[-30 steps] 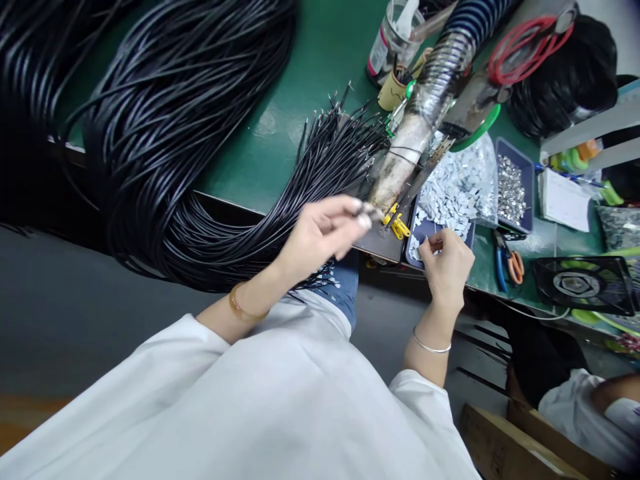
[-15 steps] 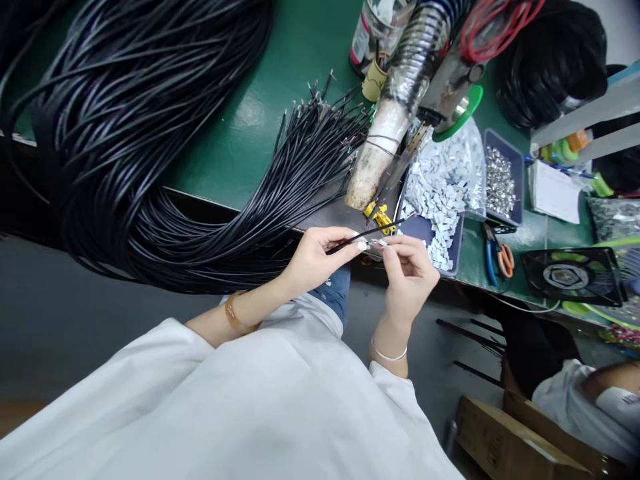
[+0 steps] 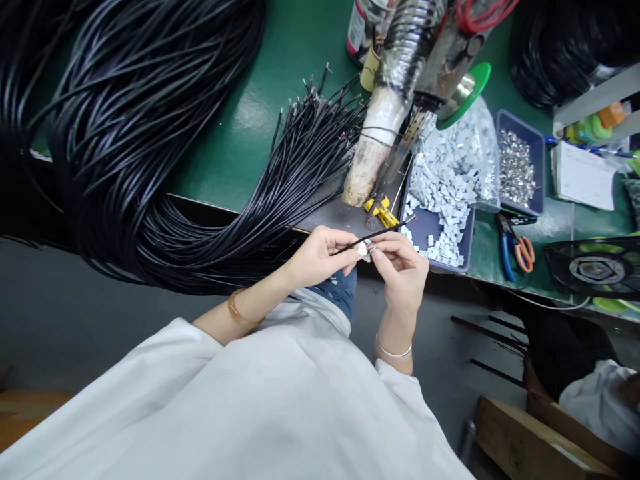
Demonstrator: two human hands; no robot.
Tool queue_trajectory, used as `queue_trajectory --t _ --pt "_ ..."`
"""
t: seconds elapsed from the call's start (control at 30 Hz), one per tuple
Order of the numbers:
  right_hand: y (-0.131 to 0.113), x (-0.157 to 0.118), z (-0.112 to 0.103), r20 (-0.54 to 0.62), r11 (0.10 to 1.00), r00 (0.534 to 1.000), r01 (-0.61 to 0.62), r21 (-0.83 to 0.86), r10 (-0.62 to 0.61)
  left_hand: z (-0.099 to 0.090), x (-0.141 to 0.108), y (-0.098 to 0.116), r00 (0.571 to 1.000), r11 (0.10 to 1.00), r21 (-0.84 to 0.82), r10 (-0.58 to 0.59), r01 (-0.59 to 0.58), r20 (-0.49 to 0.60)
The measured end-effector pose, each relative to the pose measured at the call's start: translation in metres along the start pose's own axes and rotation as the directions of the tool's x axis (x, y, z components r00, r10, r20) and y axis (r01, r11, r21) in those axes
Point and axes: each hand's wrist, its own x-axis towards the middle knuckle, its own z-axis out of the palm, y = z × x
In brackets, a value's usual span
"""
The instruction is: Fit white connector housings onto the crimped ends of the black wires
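Right hand (image 3: 403,270), at the tray (image 3: 421,225) right of centre a second ago, now meets the left hand (image 3: 320,259) mid-frame, its fingertips closed on some small piece (image 3: 372,249); the left pinches a black cable (image 3: 385,231). Fetching seems done, handwork begun.

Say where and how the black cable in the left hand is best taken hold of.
Probably pinch the black cable midway between the left hand and its free tip, from over the bench: that stretch is slim, nearly straight and exposed, while the right hand crowds it from the near side.
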Motion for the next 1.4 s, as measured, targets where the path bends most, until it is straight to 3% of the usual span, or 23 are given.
queue_trajectory --t 0.2,0.5,0.7,0.8,0.87,0.93,1.03,1.13,1.3,1.4 --pt "0.001 0.001 -0.002 0.037 1.000 0.999 0.010 -0.011 -0.009 -0.004 -0.002 0.001 0.995 0.992 -0.086 -0.083 0.088 0.056" --pt "-0.008 -0.004 0.001 0.000 0.983 0.997 0.073 -0.167 -0.074 -0.003 -0.001 0.002 0.999 0.998 -0.053 -0.034 0.036 0.039" --pt "0.003 0.001 0.002 0.025 1.000 1.000 -0.001 0.004 0.001 -0.007 -0.003 -0.005 1.000 0.999 -0.021 0.030 -0.030 0.000" --pt "0.004 0.002 0.006 -0.093 1.000 0.996 -0.009 -0.016 0.007 -0.007 -0.002 -0.006 0.996 0.998 -0.019 0.060 -0.061 -0.070" --pt "0.000 0.000 0.010 -0.215 0.993 0.973 0.068 -0.091 -0.087 -0.006 0.001 -0.006 0.988 0.997 -0.021 0.071 -0.074 -0.139" --pt "-0.007 -0.003 0.013 -0.264 0.960 0.935 0.180 -0.216 -0.235 -0.005 0.004 -0.005 0.978 0.996 -0.033 0.069 -0.077 -0.196" --pt "-0.011 -0.007 0.016 -0.156 0.845 0.886 0.346 -0.407 -0.437 -0.002 0.009 -0.005 0.965 0.997 -0.023 0.062 -0.070 -0.256" --pt "-0.007 -0.007 0.018 -0.081 0.770 0.851 0.425 -0.475 -0.519 -0.002 0.013 -0.006 0.947 0.996 0.018 0.093 -0.092 -0.309" --pt "0.004 -0.004 0.018 -0.197 0.918 0.927 0.251 -0.307 -0.319 -0.005 0.016 -0.005 0.936 0.993 0.040 0.114 -0.107 -0.332" --pt "0.005 -0.002 0.017 -0.157 0.909 0.936 0.252 -0.332 -0.317 -0.006 0.016 -0.005 0.937 0.994 0.021 0.108 -0.107 -0.331"
